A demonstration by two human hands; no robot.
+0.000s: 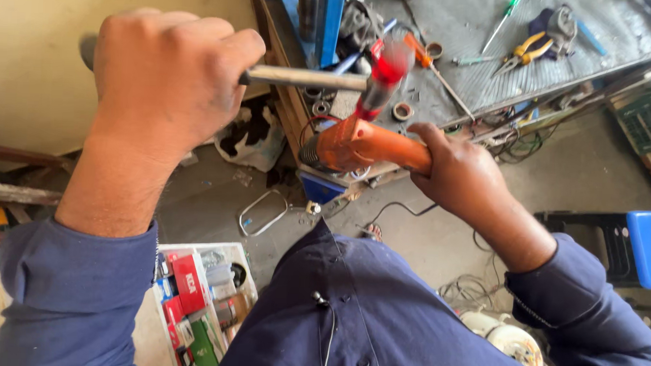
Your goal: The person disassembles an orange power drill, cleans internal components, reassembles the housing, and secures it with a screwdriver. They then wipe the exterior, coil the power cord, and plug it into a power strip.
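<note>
**Both hands busy over orange power tool**

I'm seeing the left hand [167,76] clenching round a metal rod [304,77], held approx. level, its far end meeting the blurred red-handled tool [383,73]. The right hand [459,170] is gripping the orange power tool [359,144] by its body, nose pointing left, just below the rod, in front of the workbench [473,73] edge. Yellow-handled pliers [521,53] are lying on the bench w/ a green screwdriver [506,20]. A box of small cartons [199,301] is sitting bottom left.

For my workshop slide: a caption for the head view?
Left hand grips a metal rod; right hand holds an orange power tool beside the workbench.
</note>
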